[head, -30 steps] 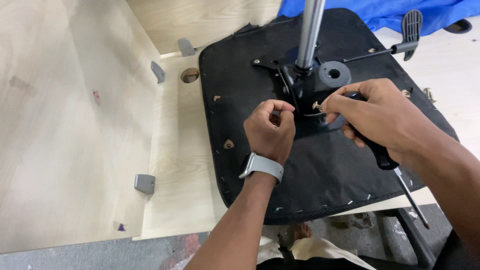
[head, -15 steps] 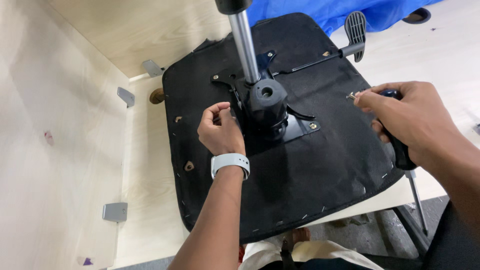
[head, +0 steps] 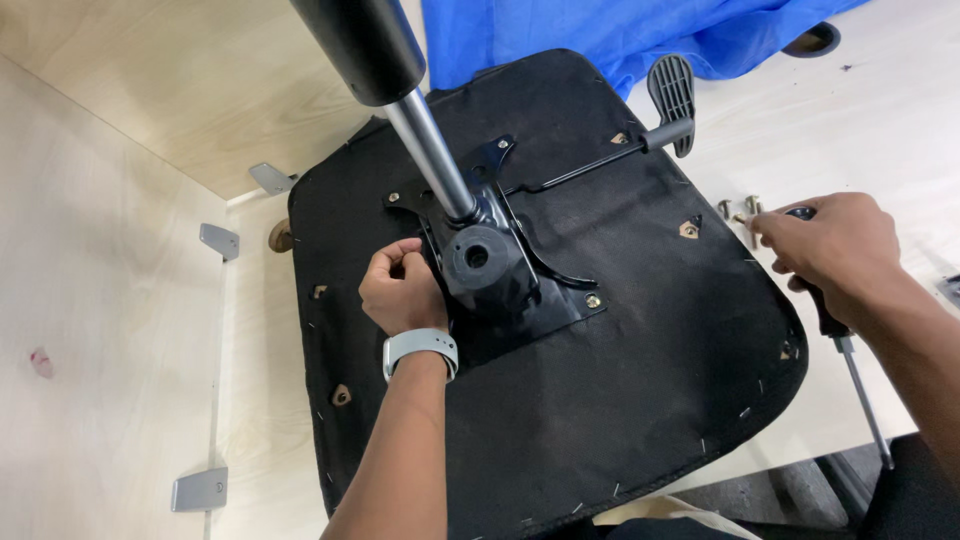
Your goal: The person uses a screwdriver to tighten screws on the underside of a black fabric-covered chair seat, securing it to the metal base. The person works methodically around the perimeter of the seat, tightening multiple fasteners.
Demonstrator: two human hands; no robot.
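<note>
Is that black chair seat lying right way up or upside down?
Upside down: the chair seat shows its stapled underside, with the metal mechanism plate and gas cylinder pointing up.

Both hands [head: 402,292] [head: 828,247] curled, apart.

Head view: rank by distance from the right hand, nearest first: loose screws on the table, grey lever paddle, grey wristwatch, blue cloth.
From the right hand:
1. Loose silver screws, on the pale table just left of its fingertips.
2. Grey plastic lever paddle, up and to the left, at the black seat's far edge.
3. Blue cloth, farther up at the top.
4. Grey wristwatch, far left, on the left wrist.
</note>
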